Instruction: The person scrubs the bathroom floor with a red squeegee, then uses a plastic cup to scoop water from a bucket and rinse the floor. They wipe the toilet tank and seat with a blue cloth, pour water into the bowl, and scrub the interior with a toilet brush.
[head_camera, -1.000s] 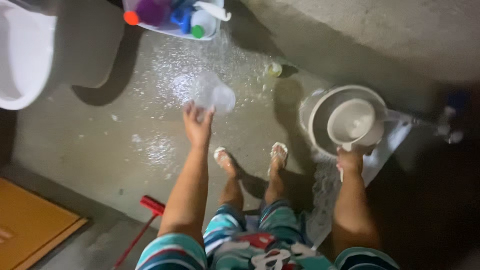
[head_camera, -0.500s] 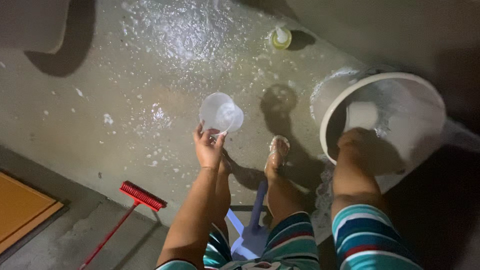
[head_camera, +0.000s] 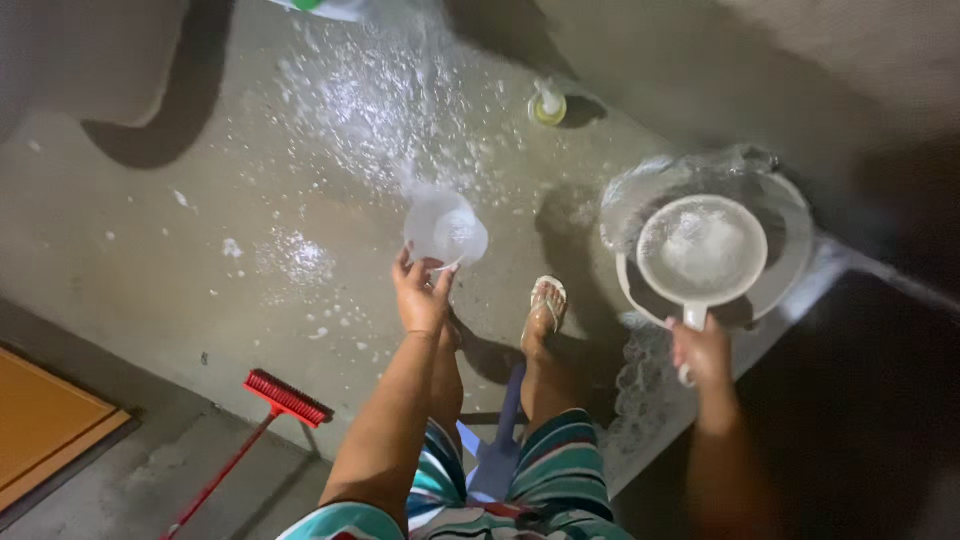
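While the right hand is clenched around the handle of a white dipper, that scoop sits level and full of water just over the mouth of a large white bucket, directly ahead of the knuckles. Across from it, the left hand pinches a clear plastic cup by its rim, fingers curled shut on it, the cup tipped sideways over the wet concrete floor. Between the two hands stand the person's sandalled feet. Beyond the cup lies a patch of foam, and farther off a small yellow bottle. Behind the left wrist, a red broom rests on the floor.
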